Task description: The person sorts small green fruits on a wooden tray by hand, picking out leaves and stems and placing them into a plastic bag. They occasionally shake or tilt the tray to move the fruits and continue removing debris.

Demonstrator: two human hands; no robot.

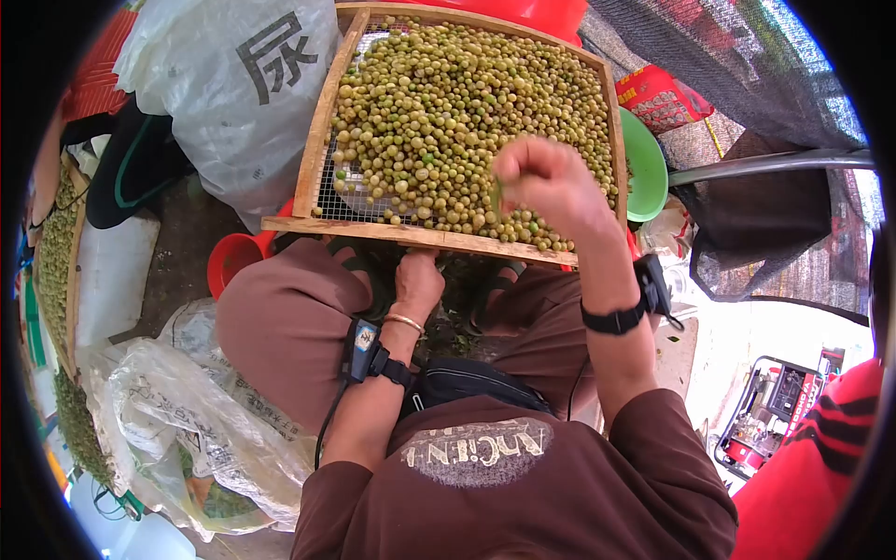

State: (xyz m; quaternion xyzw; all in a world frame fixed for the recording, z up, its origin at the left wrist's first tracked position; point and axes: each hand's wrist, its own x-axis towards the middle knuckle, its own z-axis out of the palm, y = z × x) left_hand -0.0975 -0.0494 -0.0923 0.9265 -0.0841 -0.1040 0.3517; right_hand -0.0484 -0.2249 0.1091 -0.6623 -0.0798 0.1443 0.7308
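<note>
A wooden-framed mesh sieve (308,168) lies tilted in front of me, heaped with small round green-yellow fruits (448,112). Over its right front part, my right hand (551,182) is closed in a pinch, slightly blurred. A thin green bit (497,194) shows at its fingertips, perhaps a leaf or stem; I cannot make out which. My left hand (420,282) is closed at the front rail of the sieve, between my knees, its fingertips partly hidden under the wood. Bare wire mesh shows along the sieve's left side.
Left of the sieve stands a big white plastic sack (224,103); a red container (233,261) sits below it. A green basin (644,168) and a red packet (661,98) are at the right. Crumpled plastic bags (196,411) lie lower left, and a red-framed machine (770,415) stands lower right.
</note>
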